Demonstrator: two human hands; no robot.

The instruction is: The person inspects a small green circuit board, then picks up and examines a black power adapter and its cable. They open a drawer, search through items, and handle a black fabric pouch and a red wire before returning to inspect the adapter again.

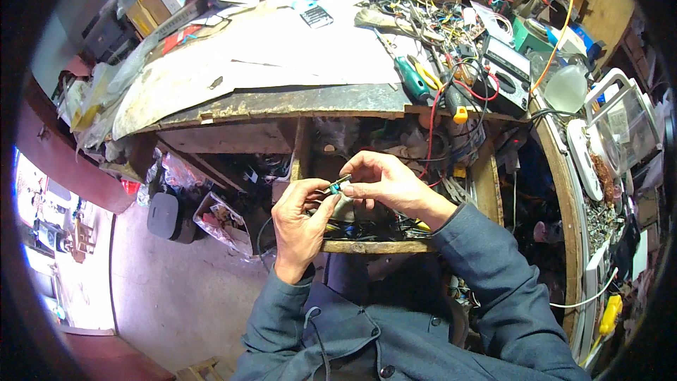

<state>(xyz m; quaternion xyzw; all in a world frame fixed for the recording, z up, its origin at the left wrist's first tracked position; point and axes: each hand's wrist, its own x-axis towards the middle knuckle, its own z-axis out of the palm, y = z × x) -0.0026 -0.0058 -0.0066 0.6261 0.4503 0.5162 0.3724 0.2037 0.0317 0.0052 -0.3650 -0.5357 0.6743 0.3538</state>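
Teal component [336,188], perhaps, between hands [300,213]

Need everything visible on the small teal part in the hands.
The small teal part is tiny in view, glossy-looking, perhaps plastic, with a narrow brownish strip slanting up to the right beside it; whether they are joined is unclear. The left hand pinches it between thumb and fingers; the right hand has fingertips at it, its exact grip unclear. It's held up over the open wooden drawer. Finer detail is hidden.
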